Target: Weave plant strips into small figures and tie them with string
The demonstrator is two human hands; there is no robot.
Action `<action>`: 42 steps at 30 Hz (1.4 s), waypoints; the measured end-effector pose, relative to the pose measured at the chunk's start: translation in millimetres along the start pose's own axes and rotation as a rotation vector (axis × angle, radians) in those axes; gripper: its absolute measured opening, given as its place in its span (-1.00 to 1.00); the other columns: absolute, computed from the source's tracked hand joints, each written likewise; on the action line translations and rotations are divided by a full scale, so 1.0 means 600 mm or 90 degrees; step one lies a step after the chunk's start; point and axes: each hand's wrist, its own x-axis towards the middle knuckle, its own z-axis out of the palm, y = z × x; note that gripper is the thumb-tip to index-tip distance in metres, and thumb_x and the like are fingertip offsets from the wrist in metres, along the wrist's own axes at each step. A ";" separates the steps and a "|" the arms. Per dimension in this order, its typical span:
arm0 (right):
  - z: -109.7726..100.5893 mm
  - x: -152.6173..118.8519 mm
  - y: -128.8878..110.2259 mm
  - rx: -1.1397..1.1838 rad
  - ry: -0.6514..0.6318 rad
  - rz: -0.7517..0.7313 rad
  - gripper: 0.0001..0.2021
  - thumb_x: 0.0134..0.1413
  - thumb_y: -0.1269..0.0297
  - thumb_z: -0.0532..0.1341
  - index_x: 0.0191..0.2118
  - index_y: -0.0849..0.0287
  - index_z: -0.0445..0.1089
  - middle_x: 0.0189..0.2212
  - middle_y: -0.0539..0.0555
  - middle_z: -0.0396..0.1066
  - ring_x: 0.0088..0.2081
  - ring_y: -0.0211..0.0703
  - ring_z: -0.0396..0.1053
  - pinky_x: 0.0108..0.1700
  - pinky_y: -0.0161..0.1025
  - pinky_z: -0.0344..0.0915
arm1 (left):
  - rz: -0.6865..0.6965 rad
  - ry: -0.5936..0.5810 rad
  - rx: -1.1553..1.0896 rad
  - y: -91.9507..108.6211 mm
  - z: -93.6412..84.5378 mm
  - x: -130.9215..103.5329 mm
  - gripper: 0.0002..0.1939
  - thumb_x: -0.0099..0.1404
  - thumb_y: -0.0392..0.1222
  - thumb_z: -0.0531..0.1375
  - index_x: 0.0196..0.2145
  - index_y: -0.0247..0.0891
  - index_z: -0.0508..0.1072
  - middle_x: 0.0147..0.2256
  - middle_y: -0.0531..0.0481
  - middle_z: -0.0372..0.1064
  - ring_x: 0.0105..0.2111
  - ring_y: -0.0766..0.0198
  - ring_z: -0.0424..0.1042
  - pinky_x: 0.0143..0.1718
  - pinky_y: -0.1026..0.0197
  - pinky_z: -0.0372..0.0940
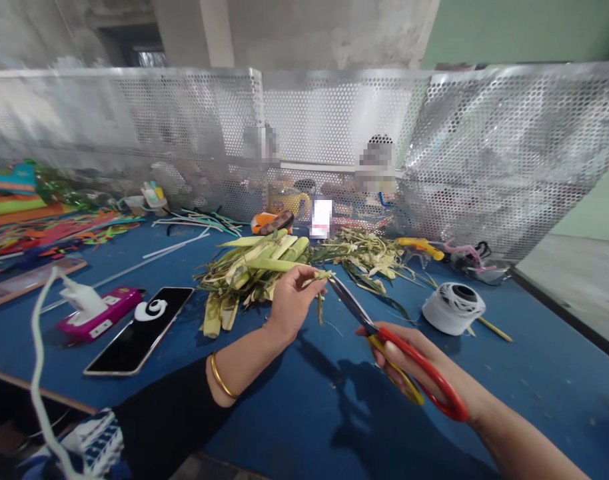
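Here's the left hand [290,303], finger and thumb pinched together on a strip [322,275] at the middle of the clock, out over the bench [524,400]. The right hand [437,352], from five o'clock, is wrapped round the scissors [409,360], blades angling up to the strip's end. Whether the edges actually bite is hard to tell from here. Good form calls for a firm pinch just behind the cut, fingertips clear of the blades, and the strip held taut and square for one clean, short snip, not a chewing one. Husks [259,267] heap up at eleven o'clock, scraps [367,257] lie at one, the reel [452,310] sits at three, well clear of the blades.
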 end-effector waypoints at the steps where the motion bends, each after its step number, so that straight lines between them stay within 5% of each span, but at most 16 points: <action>1: 0.000 0.000 0.001 0.001 -0.002 0.002 -0.31 0.01 -0.25 0.17 0.09 0.22 0.28 -0.44 -0.01 0.20 -0.55 -0.35 0.13 -0.57 -0.38 0.15 | 0.004 -0.005 0.007 -0.001 0.000 0.000 -0.85 0.02 -0.29 0.31 -0.40 -0.27 0.44 -0.44 0.09 0.41 -0.48 0.37 0.40 -0.33 0.27 0.30; 12: 0.001 0.002 0.008 0.004 0.008 0.010 -0.37 0.00 -0.24 0.19 0.02 0.18 0.31 -0.50 -0.05 0.21 -0.58 -0.36 0.12 -0.61 -0.41 0.09 | 0.097 -0.005 0.118 -0.010 -0.005 -0.005 -0.89 0.04 -0.32 0.32 -0.43 -0.23 0.46 -0.39 0.03 0.46 -0.34 0.28 0.41 -0.21 0.27 0.28; 30: 0.037 0.012 0.003 -0.006 0.066 0.032 -0.41 -0.05 -0.31 0.16 -0.28 0.22 0.33 -0.64 -0.16 -0.01 -0.66 -0.44 -0.04 -0.66 -0.42 -0.07 | 0.112 0.026 0.132 -0.016 0.002 -0.012 -0.89 0.02 -0.30 0.33 -0.43 -0.22 0.50 -0.36 0.01 0.49 -0.28 0.24 0.44 -0.15 0.24 0.29; 37: 0.028 0.014 0.010 0.011 0.106 -0.001 -0.37 -0.03 -0.31 0.15 -0.13 0.22 0.31 -0.61 -0.14 0.08 -0.66 -0.41 0.01 -0.64 -0.38 0.00 | 0.010 0.057 -0.046 -0.021 0.003 -0.001 -0.78 -0.06 -0.23 0.37 -0.41 -0.26 0.46 -0.42 0.07 0.44 -0.42 0.31 0.43 -0.22 0.17 0.34; 42: 0.020 0.006 0.003 0.090 0.064 -0.047 -0.38 0.00 -0.28 0.15 -0.07 0.22 0.31 -0.53 -0.04 0.21 -0.60 -0.36 0.09 -0.57 -0.34 0.11 | -0.092 0.025 -0.155 -0.021 0.001 0.003 -0.70 -0.10 -0.23 0.41 -0.37 -0.26 0.45 -0.40 0.09 0.45 -0.42 0.34 0.45 -0.23 0.21 0.33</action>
